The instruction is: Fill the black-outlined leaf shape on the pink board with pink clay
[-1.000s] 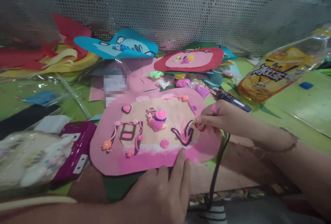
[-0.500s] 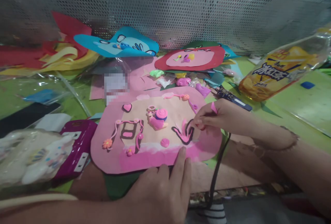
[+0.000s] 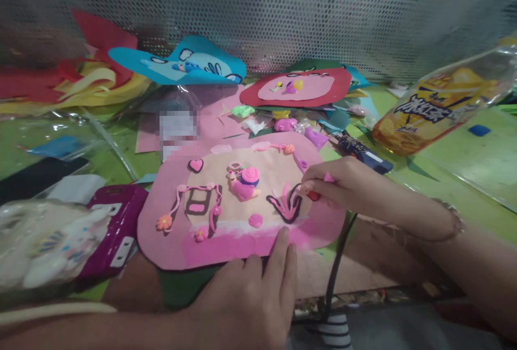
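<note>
Your right hand (image 3: 344,182) is pinching a pink piece (image 3: 329,177), mostly finger-hidden, over the tabletop pink card's (image 3: 230,216) right side; your left hand (image 3: 251,295), loosely open, palm unseen, is resting on the card's near edge.

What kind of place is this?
Probably a craft table, home or school unclear: a pink card bears a raised snail shape, colourful clay-like lumps lie behind it, and red and yellow paper is heaped at the back left.
</note>
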The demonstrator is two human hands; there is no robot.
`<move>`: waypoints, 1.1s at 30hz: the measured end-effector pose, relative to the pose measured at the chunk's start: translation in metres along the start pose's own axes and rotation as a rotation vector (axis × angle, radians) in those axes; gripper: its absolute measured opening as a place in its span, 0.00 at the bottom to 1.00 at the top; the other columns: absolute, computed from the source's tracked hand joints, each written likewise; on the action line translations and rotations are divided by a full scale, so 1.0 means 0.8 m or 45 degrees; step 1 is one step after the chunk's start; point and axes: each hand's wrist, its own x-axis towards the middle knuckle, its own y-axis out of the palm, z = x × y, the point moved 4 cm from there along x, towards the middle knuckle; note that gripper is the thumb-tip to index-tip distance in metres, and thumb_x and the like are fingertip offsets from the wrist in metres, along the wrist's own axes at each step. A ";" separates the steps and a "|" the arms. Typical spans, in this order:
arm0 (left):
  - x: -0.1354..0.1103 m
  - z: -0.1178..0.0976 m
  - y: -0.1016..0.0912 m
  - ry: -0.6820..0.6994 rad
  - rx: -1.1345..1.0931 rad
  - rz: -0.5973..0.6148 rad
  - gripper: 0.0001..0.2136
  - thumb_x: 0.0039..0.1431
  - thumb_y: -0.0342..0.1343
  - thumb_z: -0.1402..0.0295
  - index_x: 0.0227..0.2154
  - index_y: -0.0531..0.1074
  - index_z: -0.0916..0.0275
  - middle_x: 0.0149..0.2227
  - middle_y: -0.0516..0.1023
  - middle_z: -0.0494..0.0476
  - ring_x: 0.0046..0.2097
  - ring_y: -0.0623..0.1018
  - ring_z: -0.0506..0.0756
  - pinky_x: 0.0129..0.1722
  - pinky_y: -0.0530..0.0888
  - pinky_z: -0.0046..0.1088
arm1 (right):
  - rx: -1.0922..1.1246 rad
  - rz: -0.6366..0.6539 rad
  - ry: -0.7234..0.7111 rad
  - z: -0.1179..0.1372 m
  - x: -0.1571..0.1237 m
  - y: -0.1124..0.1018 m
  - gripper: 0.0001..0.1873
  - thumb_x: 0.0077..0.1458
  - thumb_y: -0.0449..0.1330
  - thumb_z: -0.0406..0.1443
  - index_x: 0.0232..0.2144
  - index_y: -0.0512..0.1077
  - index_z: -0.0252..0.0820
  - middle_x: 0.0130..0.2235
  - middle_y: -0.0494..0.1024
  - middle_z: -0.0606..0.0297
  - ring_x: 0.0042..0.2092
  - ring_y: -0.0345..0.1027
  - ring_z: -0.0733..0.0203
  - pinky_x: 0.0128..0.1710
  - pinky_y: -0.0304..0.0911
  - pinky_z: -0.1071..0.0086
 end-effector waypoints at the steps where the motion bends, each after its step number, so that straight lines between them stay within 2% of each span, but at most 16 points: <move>1: 0.000 0.000 0.000 -0.011 -0.008 -0.014 0.25 0.59 0.48 0.72 0.59 0.58 0.78 0.57 0.60 0.85 0.29 0.78 0.62 0.19 0.72 0.34 | -0.018 0.002 -0.010 0.000 0.000 0.000 0.12 0.60 0.52 0.37 0.31 0.74 0.41 0.22 0.72 0.71 0.22 0.62 0.72 0.23 0.56 0.78; 8: 0.000 0.001 -0.001 0.004 -0.054 0.010 0.25 0.59 0.48 0.71 0.59 0.59 0.78 0.57 0.60 0.85 0.32 0.79 0.62 0.21 0.71 0.33 | -0.117 -0.012 -0.096 0.001 -0.001 0.006 0.12 0.60 0.53 0.37 0.31 0.75 0.41 0.25 0.73 0.70 0.25 0.61 0.72 0.25 0.55 0.78; 12: -0.001 0.002 0.000 0.007 -0.108 -0.089 0.24 0.60 0.49 0.71 0.58 0.60 0.78 0.57 0.60 0.85 0.36 0.79 0.62 0.22 0.70 0.31 | -0.111 -0.007 -0.150 0.001 -0.003 0.008 0.11 0.60 0.54 0.38 0.32 0.75 0.41 0.27 0.76 0.68 0.27 0.63 0.71 0.27 0.55 0.79; 15: -0.003 0.004 -0.004 -0.016 -0.110 -0.081 0.23 0.61 0.48 0.72 0.58 0.61 0.76 0.58 0.60 0.83 0.37 0.79 0.61 0.23 0.70 0.30 | -0.123 0.000 -0.173 0.001 -0.003 0.009 0.12 0.60 0.54 0.38 0.32 0.75 0.41 0.26 0.76 0.68 0.26 0.64 0.71 0.26 0.55 0.78; 20: -0.001 0.004 -0.004 -0.011 -0.081 -0.011 0.23 0.60 0.45 0.74 0.58 0.61 0.77 0.57 0.61 0.83 0.34 0.79 0.61 0.22 0.72 0.32 | -0.190 -0.056 -0.111 0.001 -0.002 0.005 0.12 0.60 0.53 0.36 0.30 0.76 0.41 0.21 0.71 0.70 0.22 0.59 0.72 0.23 0.52 0.77; 23: 0.000 0.002 -0.002 0.025 -0.050 -0.065 0.23 0.60 0.47 0.73 0.57 0.61 0.79 0.55 0.62 0.86 0.31 0.79 0.61 0.19 0.71 0.32 | -0.190 -0.033 -0.106 0.002 -0.003 0.005 0.13 0.60 0.53 0.38 0.30 0.76 0.40 0.21 0.71 0.70 0.22 0.59 0.72 0.23 0.53 0.77; 27: -0.002 0.003 -0.001 -0.008 -0.100 -0.073 0.22 0.61 0.49 0.71 0.57 0.63 0.74 0.57 0.62 0.82 0.33 0.79 0.58 0.24 0.71 0.30 | -0.155 0.001 -0.111 0.004 -0.003 0.005 0.12 0.60 0.54 0.37 0.32 0.76 0.41 0.23 0.74 0.69 0.23 0.61 0.72 0.24 0.54 0.78; 30: -0.003 0.003 -0.002 -0.046 -0.103 -0.070 0.23 0.61 0.49 0.71 0.58 0.61 0.75 0.58 0.60 0.83 0.35 0.78 0.59 0.25 0.71 0.31 | -0.192 -0.026 -0.070 0.004 -0.002 0.004 0.12 0.59 0.53 0.36 0.31 0.76 0.41 0.21 0.72 0.69 0.22 0.60 0.72 0.23 0.54 0.78; 33: -0.004 0.003 -0.002 -0.056 -0.128 -0.092 0.22 0.61 0.48 0.72 0.58 0.61 0.75 0.58 0.60 0.83 0.37 0.78 0.60 0.25 0.71 0.31 | -0.184 0.009 -0.138 0.007 -0.002 0.005 0.13 0.60 0.53 0.37 0.29 0.76 0.40 0.23 0.74 0.68 0.23 0.62 0.71 0.24 0.55 0.78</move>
